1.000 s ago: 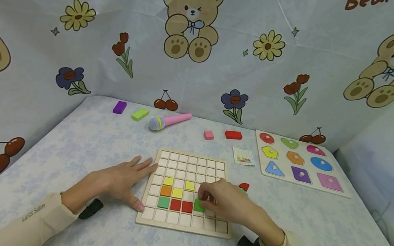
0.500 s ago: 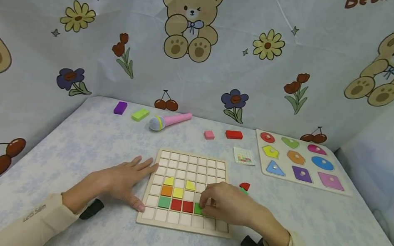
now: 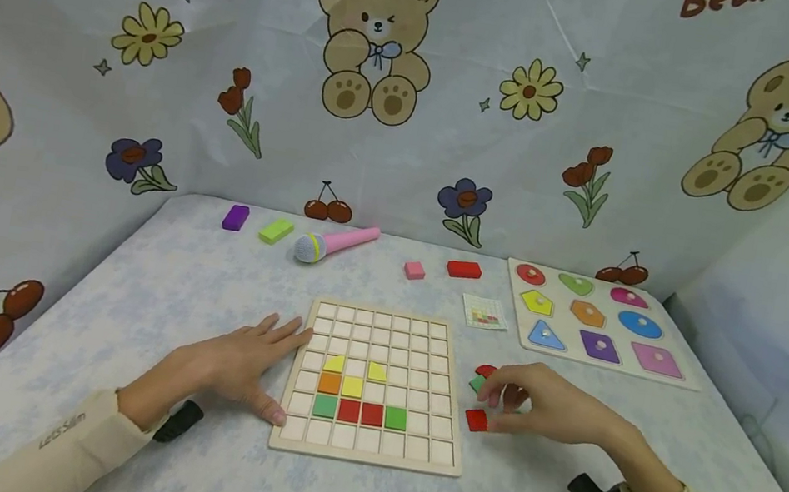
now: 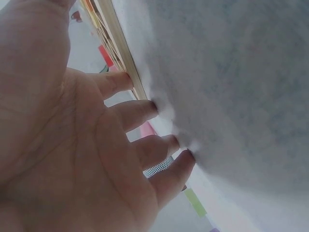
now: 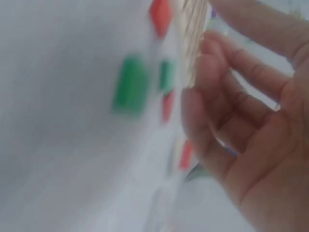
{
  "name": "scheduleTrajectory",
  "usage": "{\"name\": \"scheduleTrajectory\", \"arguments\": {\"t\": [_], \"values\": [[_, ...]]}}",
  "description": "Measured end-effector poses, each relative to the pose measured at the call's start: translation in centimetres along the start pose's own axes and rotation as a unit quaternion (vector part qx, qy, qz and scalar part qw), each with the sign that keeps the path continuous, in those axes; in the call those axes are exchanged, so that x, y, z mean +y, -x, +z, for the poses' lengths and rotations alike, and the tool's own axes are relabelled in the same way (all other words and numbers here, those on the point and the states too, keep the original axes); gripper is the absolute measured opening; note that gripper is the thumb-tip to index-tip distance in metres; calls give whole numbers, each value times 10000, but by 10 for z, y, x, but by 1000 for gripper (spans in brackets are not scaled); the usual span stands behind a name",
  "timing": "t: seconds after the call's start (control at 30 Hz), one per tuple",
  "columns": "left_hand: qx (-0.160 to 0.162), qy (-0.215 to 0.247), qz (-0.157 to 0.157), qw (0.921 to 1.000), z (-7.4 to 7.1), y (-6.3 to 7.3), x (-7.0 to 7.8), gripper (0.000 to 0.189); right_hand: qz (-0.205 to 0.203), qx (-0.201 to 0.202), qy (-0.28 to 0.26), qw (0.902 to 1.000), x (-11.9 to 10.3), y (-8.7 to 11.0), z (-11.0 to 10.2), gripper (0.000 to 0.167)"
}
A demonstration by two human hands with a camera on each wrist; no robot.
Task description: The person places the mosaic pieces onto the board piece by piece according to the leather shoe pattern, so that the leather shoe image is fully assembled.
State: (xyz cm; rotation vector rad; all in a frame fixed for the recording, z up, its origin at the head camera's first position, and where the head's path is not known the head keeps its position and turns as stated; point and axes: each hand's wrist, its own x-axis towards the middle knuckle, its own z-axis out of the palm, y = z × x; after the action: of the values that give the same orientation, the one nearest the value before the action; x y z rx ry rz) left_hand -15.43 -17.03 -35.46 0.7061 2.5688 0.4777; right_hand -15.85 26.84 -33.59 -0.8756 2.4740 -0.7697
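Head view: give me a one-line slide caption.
Left hand spread at the edge of a partly tiled wooden grid board, right hand beside a loose red tile.

The grid board (image 3: pixel 365 458) at lower centre looks like matt wood; the backdrop (image 3: pixel 260 17) across the top, creased cloth; the microphone (image 3: pixel 336 245) above it, smooth plastic with rough mesh

The head view looks forward and down over the table (image 3: pixel 180 477). Close wrist views face the left hand (image 4: pixel 91 140) and right hand (image 5: pixel 265 159); left shares the board (image 4: pixel 126 55) with head, right, blurred, apparently the loose tiles (image 5: pixel 130 89).
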Motion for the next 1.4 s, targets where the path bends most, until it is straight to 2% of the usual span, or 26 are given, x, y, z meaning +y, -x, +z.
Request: {"name": "scheduleTrajectory", "arguments": {"t": [0.1,0.27,0.47,0.83,1.0,1.4], "values": [[5,12,11,10000,1,0,0,122,116,-108,-396,9991,19,9,-5,31],[-13,-3,4,10000,1,0,-1,122,574,-483,-955,9926,41,18,-9,39],[3,-47,24,10000,0,-1,-2,123,701,-568,-1126,9895,49,21,-9,42],[27,-22,21,10000,0,0,-1,123,698,-483,-767,9934,49,17,-8,35],[32,-17,61,10000,1,0,-2,123,553,-353,-634,9958,49,16,-6,30],[3,14,13,10000,0,0,-1,122,256,-176,50,9995,30,4,-5,22]]}}
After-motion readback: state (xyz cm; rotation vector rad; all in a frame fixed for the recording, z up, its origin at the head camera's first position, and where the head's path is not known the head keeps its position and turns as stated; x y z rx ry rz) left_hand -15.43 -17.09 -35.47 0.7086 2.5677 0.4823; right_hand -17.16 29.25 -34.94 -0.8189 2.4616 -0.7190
